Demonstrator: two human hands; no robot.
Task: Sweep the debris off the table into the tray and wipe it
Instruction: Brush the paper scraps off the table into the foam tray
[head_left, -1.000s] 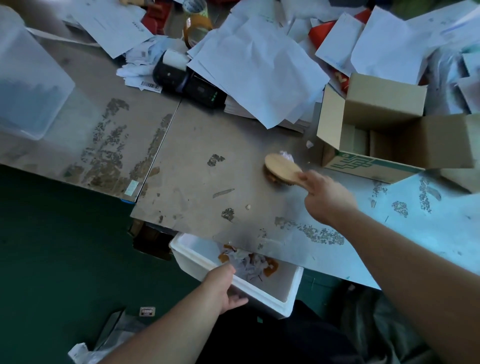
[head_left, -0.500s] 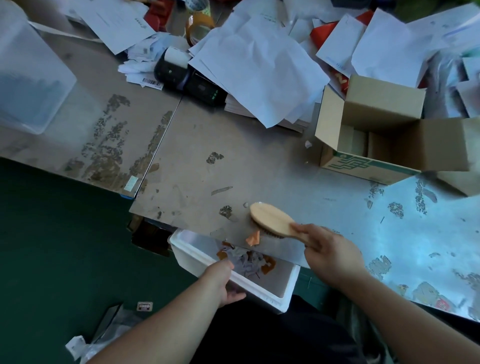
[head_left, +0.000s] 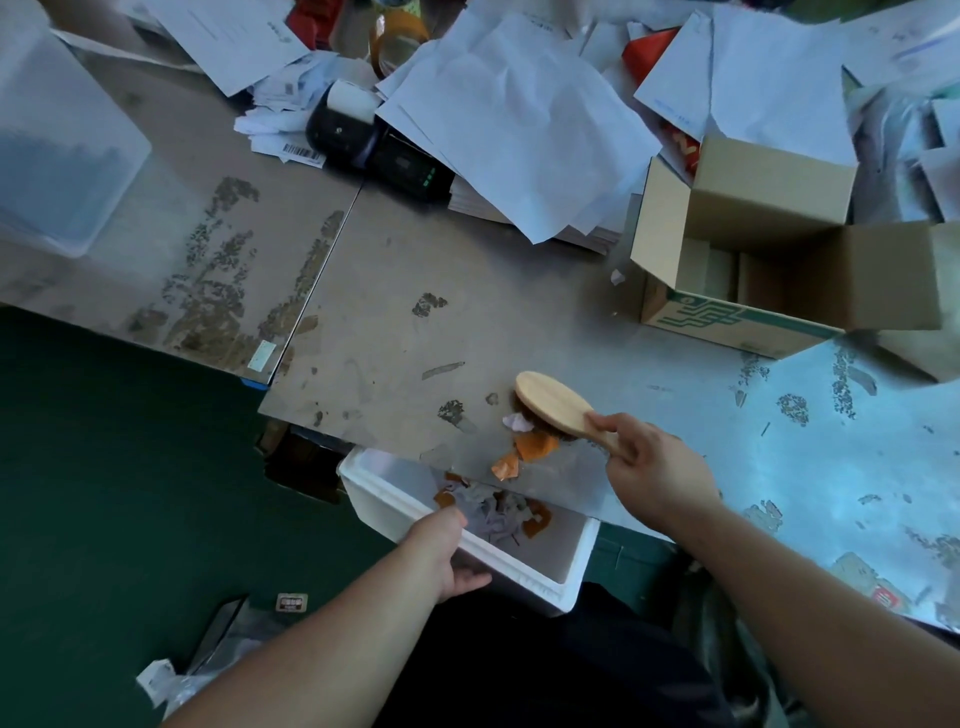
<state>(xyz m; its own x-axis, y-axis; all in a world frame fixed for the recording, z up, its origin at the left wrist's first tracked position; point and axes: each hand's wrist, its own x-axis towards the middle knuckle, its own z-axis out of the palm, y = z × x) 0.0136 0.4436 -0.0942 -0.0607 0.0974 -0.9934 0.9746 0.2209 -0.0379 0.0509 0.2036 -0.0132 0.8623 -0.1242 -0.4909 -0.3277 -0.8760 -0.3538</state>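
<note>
The wooden brush (head_left: 553, 404) is being gripped by its handle in the closed right hand (head_left: 657, 470), while the white foam tray (head_left: 569, 582) is being held by its near wall in the curled left hand (head_left: 441, 551), under the desk (head_left: 395, 332) edge. Orange and pale paper scraps (head_left: 524, 449) are lying just short of that edge; short, low strokes toward the tray are being called for, with its rim being kept tight beneath.

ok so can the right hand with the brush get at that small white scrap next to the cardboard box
Probably yes. The white scrap lies on bare table just left of the cardboard box, nothing between it and the brush in the right hand. The box's wall crowds one side.
</note>
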